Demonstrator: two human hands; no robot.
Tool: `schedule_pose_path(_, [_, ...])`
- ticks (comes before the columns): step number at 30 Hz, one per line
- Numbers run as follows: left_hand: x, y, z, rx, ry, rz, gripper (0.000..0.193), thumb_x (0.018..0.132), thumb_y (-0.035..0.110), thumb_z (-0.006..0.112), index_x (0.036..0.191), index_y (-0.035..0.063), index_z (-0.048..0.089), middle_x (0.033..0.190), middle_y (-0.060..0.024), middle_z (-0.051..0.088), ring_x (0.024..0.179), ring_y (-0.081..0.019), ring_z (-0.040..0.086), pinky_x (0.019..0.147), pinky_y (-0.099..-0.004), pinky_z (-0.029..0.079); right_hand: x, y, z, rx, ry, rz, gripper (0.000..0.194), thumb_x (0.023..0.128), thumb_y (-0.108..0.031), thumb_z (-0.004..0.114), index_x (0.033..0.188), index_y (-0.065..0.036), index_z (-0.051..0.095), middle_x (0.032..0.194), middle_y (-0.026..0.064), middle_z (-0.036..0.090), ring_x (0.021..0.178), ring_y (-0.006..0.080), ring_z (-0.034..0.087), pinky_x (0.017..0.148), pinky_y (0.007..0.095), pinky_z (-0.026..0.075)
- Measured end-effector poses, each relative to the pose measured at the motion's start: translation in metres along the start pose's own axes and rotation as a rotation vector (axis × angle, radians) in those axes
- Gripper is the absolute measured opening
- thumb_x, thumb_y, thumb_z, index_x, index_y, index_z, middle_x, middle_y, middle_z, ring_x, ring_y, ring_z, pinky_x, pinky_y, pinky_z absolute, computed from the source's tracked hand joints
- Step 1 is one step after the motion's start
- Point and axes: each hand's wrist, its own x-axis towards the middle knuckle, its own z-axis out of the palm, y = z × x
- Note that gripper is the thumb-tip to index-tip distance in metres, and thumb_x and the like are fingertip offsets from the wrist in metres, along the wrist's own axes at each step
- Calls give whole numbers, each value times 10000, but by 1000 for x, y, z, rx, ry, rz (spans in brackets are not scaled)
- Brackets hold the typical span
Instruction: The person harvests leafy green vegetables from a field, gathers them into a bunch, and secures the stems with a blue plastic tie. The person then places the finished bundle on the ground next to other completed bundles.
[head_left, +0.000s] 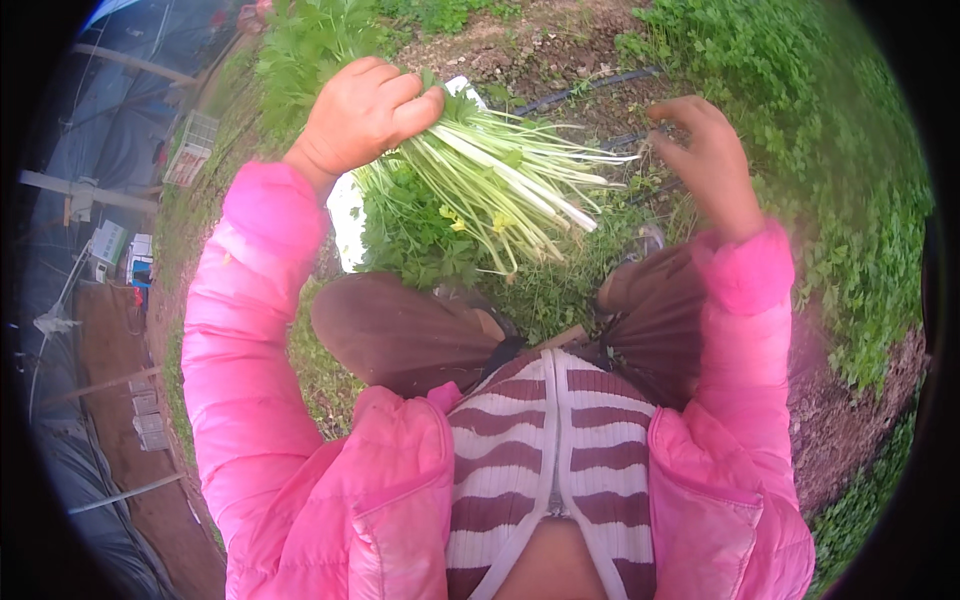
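My left hand (375, 109) is closed around a bunch of leafy celery (502, 161), whose pale stalks point right and whose leaves spread out at the upper left. Apart from the stalk ends, my right hand (701, 154) is raised with thumb and fingers curved; a few thin strands, perhaps roots or dry leaf bits, show at its fingertips. Whether it pinches them is unclear. More cut greens (420, 232) lie below the bunch, over a white sheet or bag (347, 225) that is partly hidden.
Dense rows of the leafy crop (840, 150) grow at the right. A black drip hose (585, 90) crosses the soil ahead. At the left stand a white plastic crate (193, 146), several stacked crates (148, 416) and dark plastic sheeting (60, 435). My bent knees (360, 322) flank the trampled weeds (547, 300).
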Motion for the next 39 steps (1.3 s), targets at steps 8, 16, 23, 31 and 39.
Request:
schedule_pose_path(8, [15, 9, 6, -41, 37, 15, 186, 691, 144, 618, 867, 159, 560, 659, 17, 450, 604, -151, 523, 580, -287, 439, -17, -74, 25, 102, -70, -491, 351, 722, -15, 666, 1052, -135, 669, 1003, 89, 587, 883, 234, 590, 721, 325, 499])
schedule_pose_path(16, [23, 15, 5, -133, 1, -69, 176, 689, 154, 597, 862, 150, 568, 670, 15, 484, 631, -162, 552, 601, -286, 450, -12, -80, 49, -16, 97, -692, 325, 665, -92, 719, 976, -173, 670, 1029, 46, 574, 1027, 271, 531, 874, 377, 425])
schedule_pose_path(23, [-3, -8, -8, 41, -9, -186, 169, 695, 128, 597, 860, 154, 571, 671, 1, 483, 623, -180, 562, 594, -302, 461, -28, -2, 44, -400, -67, -427, 148, 714, -111, 599, 859, -100, 621, 1002, 31, 565, 1013, 225, 524, 840, 351, 421])
schedule_pose_path(31, [5, -3, 7, 79, -14, -84, 218, 667, 117, 592, 878, 159, 556, 665, 10, 458, 611, -164, 529, 583, -288, 450, -19, -36, 24, 102, 99, -230, 375, 838, -186, 639, 1170, -34, 553, 1217, 143, 525, 1128, 288, 509, 950, 376, 397])
schedule_pose_path(39, [4, -9, -3, 130, 77, -13, 274, 663, 110, 640, 920, 149, 556, 674, 0, 456, 612, -168, 528, 581, -294, 460, -35, -60, 4, 407, -749, -205, 248, 862, -191, 613, 1054, -38, 646, 1027, 142, 652, 903, 247, 633, 740, 344, 506])
